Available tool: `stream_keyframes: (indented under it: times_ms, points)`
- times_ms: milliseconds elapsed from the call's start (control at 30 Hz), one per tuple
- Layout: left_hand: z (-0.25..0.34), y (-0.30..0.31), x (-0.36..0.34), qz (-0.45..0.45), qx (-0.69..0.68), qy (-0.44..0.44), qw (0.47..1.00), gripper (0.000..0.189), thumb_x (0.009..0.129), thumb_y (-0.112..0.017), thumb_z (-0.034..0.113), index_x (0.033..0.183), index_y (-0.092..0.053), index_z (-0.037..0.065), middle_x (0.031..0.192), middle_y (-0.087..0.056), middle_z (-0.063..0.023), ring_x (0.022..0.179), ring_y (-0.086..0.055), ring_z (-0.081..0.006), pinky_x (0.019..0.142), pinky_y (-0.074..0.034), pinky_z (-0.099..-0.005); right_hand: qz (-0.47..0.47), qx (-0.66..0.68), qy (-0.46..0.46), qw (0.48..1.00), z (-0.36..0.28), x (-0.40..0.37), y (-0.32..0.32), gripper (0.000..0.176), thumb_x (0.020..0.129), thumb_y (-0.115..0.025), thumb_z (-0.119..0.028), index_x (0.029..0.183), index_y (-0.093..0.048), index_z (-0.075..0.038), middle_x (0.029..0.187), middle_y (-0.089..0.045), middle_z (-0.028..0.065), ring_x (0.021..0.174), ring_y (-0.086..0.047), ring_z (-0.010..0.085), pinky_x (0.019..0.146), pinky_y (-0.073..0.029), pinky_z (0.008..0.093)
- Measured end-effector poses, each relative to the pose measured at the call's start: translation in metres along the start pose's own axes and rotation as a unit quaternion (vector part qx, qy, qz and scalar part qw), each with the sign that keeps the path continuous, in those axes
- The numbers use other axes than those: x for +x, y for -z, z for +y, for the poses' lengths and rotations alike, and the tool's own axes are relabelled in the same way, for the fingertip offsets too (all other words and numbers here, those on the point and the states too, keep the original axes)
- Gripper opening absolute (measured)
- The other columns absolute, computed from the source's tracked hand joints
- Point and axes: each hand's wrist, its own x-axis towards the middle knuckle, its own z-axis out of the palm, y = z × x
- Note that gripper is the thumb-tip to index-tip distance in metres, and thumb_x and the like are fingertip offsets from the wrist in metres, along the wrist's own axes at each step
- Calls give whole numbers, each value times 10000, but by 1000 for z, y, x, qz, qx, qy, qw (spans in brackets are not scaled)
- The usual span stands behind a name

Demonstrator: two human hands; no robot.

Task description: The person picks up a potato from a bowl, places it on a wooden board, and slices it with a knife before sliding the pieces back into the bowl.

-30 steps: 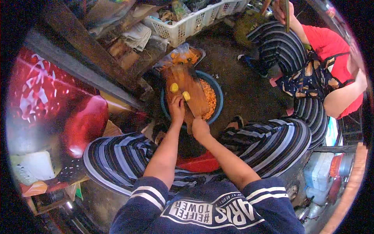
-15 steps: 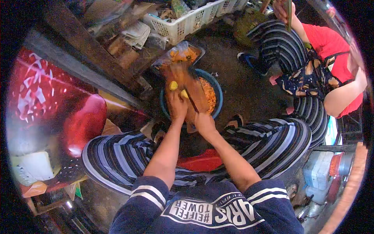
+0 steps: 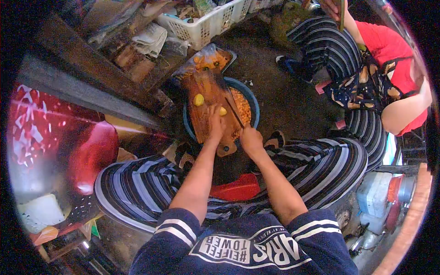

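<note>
A wooden cutting board [image 3: 197, 120] lies across a blue basin [image 3: 257, 114], which holds small orange pieces [image 3: 243, 101]. My left hand [image 3: 216, 123] is on the board, its fingers closed on a yellow piece [image 3: 222, 111]. Another yellow piece [image 3: 198, 100] lies on the board, up and to the left of that hand. My right hand [image 3: 251, 138] grips a knife [image 3: 234, 112] by its handle; the blade, seen edge-on, points up and left over the board's right side. Beyond the board is a tray [image 3: 233, 56] with orange food.
A white plastic crate [image 3: 200, 35] with items stands at the top. At right sits another person [image 3: 388, 48] in red and striped trousers, one hand raised. A red shiny object [image 3: 94, 146] is on the left, and a wooden beam [image 3: 91, 68] slants across the upper left.
My right hand and the knife have moved right, and the blade has turned from broadside to edge-on. My left hand has shifted slightly right. The whole view has shifted a little.
</note>
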Motion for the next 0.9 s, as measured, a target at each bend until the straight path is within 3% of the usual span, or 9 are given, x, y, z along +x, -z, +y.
stream_keyframes:
  times_ms: [67,167,267,433,700,800,900]
  points:
    - [-5,-1,-6,40,-49,-17,998,402,727,-510,25,1127,-466,17,1174,-445,-179,1113,-385,-357,974,-288,-416,-35,-8,-1,999,-2,-3,-2,267,828,-448,-213,909,-487,38,734,-583,255,695,-581,408,639,-473,471]
    - [-6,5,-13,54,-43,9,998,516,719,-462,-69,1224,-409,23,1245,-420,-167,1151,-393,-326,990,-285,-374,-26,3,18,999,-6,-12,-10,258,823,-452,-202,914,-490,36,733,-581,260,696,-583,405,627,-474,473]
    - [-12,5,-15,62,-3,-51,997,460,755,-452,-34,1212,-435,22,1233,-441,-169,1153,-402,-308,984,-299,-367,-24,-2,24,999,-8,-14,-20,252,809,-465,-182,912,-498,46,731,-580,264,695,-585,401,624,-475,472]
    - [-16,0,-16,71,-1,-29,997,359,778,-443,-1,1127,-521,18,1193,-484,-159,1121,-426,-325,967,-320,-381,-15,14,20,1000,-7,-10,-19,252,809,-457,-174,894,-511,57,706,-576,265,695,-584,403,630,-473,472]
    - [-14,-1,-18,72,20,16,997,352,745,-468,-23,1082,-561,20,1158,-513,-152,1101,-435,-347,954,-332,-385,7,14,33,999,-19,-22,-13,244,812,-425,-169,855,-494,62,704,-580,254,697,-578,416,649,-470,474]
    - [-11,1,-18,73,20,13,997,353,737,-473,-32,1074,-566,18,1145,-523,-149,1091,-442,-344,948,-337,-386,-2,-40,24,999,-23,-24,-16,187,785,-447,-92,886,-520,47,722,-601,209,680,-612,347,602,-512,415]
    - [-11,2,-16,81,2,-10,997,360,735,-480,-31,1081,-562,20,1145,-524,-145,1070,-453,-338,935,-345,-390,-20,-17,67,997,-17,-14,-27,268,828,-414,-190,817,-519,55,705,-580,255,695,-578,418,642,-473,471]
